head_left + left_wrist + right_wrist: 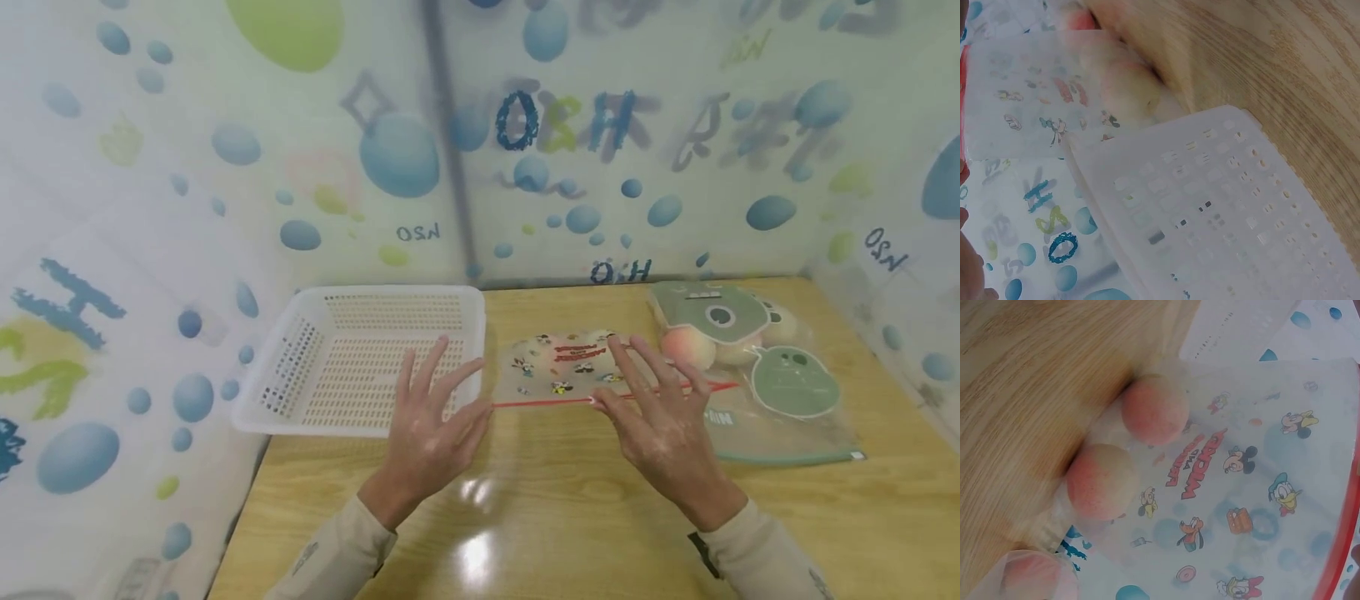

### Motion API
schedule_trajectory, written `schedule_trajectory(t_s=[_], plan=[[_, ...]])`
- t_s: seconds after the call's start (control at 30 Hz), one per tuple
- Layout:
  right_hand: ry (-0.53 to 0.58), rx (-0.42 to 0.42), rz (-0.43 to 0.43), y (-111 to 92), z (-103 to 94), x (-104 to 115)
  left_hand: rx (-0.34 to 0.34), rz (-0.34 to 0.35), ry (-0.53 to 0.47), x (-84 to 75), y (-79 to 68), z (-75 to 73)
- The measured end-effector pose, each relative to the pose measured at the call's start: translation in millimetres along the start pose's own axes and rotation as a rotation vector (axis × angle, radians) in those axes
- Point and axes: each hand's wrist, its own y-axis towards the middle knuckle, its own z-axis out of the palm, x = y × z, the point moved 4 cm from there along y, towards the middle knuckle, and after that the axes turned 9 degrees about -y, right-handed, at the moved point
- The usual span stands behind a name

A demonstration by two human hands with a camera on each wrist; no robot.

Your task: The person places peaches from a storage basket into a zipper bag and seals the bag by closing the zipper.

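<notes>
A clear zip bag (558, 358) printed with cartoon characters lies between the hands, its red seal strip (540, 404) along the near side. The left hand (431, 425) pinches the strip's left end between thumb and finger, its other fingers spread beside the basket. The right hand (663, 429) holds the strip further right, near a small pale slider, its remaining fingers fanned over the bag. Inside the bag, blush-coloured peaches (1155, 410) show through the film in the right wrist view. At the wrist views' edges only bits of the fingers (969, 269) appear.
A white perforated basket (360, 429) stands at the left, with no contents visible. A second clear bag (795, 383) with green cartoon shapes, holding several peaches, lies at the right. Patterned walls (645, 175) enclose the wooden table (562, 517).
</notes>
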Motion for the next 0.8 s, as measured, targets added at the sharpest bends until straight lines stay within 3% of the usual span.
schedule_trajectory(t_s=[0.33, 0.63, 0.8], plan=[[-0.004, -0.038, 0.004, -2.1, -2.2, -3.2, 0.008, -0.026, 0.013, 2.1, -2.9, -2.7], [0.000, 0.054, 0.043, -13.6, -2.6, -9.0, 0.023, -0.060, -0.012, 4.6, -4.8, -2.9], [-0.009, 0.046, 0.058, -15.7, -4.6, -11.0, 0.030, -0.070, -0.011, 4.8, -5.5, -3.6]])
